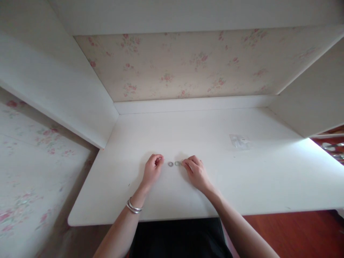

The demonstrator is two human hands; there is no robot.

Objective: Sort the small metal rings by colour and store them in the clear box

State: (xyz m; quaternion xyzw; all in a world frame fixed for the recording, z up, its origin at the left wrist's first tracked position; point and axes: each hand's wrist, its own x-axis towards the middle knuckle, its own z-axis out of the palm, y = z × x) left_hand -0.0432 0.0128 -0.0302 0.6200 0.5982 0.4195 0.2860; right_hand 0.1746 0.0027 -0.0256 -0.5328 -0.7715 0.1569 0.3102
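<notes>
White counter (193, 206): crosses the view from side to side, seen from above, with a rounded near corner at lower left
Ring (169, 164): small, grey and round, with a hole; lies flat on the counter between the two hands, touching neither
Link (176, 163): small, greyish and oval; just right of the ring, a narrow gap between them, its right end under the right fingertips
Left hand (153, 170): rests left of the ring, near it, fingers curled in and thumb against the forefinger; cannot tell whether anything is tucked inside
Right hand (197, 173): thumb and fingertips pinch the right end of the link
Bracelets (131, 207): silver-coloured, around the left wrist
Bag (240, 142): clear plastic, lying farther back on the counter, to the right and well apart from both hands; its contents are too blurred to name
Wallpaper (199, 71): pale, with pink flowers, behind the counter between white panels (53, 82)
Black cloth (180, 238): below the counter's near edge, between the forearms
Floor (292, 229): reddish, at lower right
</notes>
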